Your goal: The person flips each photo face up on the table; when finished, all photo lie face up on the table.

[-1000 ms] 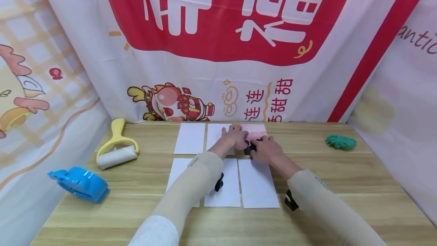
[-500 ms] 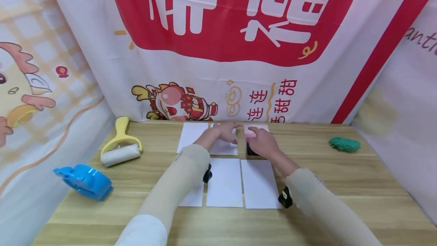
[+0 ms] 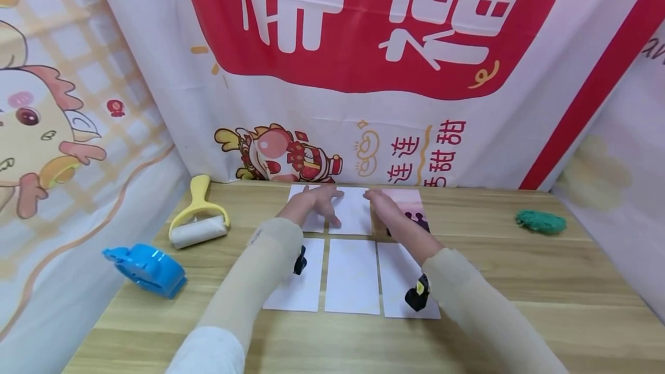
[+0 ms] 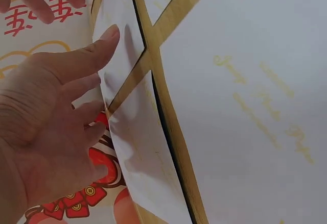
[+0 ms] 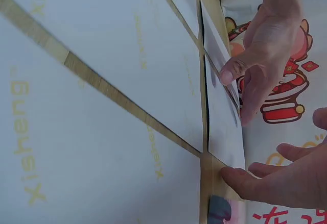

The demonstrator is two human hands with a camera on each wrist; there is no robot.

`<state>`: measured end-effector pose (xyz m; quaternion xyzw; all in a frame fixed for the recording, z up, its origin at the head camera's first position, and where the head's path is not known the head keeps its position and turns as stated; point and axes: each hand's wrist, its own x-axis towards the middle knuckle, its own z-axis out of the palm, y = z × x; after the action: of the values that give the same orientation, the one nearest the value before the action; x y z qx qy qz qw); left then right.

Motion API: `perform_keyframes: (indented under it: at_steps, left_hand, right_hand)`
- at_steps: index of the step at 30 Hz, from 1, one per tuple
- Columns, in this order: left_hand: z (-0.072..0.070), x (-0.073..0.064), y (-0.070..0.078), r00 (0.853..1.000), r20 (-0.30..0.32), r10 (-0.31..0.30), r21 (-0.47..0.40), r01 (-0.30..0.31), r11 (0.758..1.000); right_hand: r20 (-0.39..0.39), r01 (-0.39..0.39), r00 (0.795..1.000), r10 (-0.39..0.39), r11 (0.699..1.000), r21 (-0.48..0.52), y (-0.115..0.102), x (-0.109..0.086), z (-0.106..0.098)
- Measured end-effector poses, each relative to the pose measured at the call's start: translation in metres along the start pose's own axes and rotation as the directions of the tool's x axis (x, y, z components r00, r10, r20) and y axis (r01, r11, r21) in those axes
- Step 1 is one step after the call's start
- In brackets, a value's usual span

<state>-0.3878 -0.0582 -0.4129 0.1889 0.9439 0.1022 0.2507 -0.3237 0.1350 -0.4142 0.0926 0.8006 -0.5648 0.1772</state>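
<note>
My left hand (image 3: 321,202) spreads its fingers over the top-row middle sheet (image 3: 353,215), a white card lying flat, near its left edge. In the left wrist view the left hand (image 4: 56,96) has its thumb extended above the card. My right hand (image 3: 392,215) is at that card's right edge. In the right wrist view the right hand (image 5: 278,180) has its thumb tip right at the card's corner, fingers apart. Neither hand grips anything. The right forearm partly covers a pink picture card (image 3: 410,201) with dark shapes at its bottom.
Another white card (image 3: 314,224) is at top left. Below are white cards at left (image 3: 298,290), middle (image 3: 353,276) and right (image 3: 395,270). A yellow-handled lint roller (image 3: 200,229) and blue plastic object (image 3: 148,270) stand left; a green bundle (image 3: 540,221) lies right.
Both hands have moved left, off the pink picture card's area and onto the middle white card. The pink picture shows more now. The head view has shifted slightly.
</note>
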Motion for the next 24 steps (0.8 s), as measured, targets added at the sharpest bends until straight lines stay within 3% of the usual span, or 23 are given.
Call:
perform_keyframes:
  at_steps: [6,13,16,24]
  left_hand:
    - [0.006,-0.002,0.0,1.0,-0.004,-0.014,0.046,0.014,0.999]
    - [0.007,-0.001,0.005,0.998,-0.051,-0.024,0.06,0.027,0.998]
    - [0.007,0.0,0.005,0.999,-0.046,-0.029,0.057,0.032,0.998]
    - [0.008,0.0,0.005,0.999,-0.047,-0.028,0.052,0.031,0.998]
  right_hand:
    - [0.017,-0.07,0.998,0.069,0.98,0.186,0.0,-0.002,0.003]
    - [0.014,-0.085,0.996,0.086,0.915,0.394,0.0,-0.005,-0.004]
    - [0.008,-0.092,0.995,0.098,0.904,0.417,0.001,-0.003,-0.007]
    - [0.031,-0.088,0.996,0.082,0.934,0.347,0.008,0.007,-0.005]
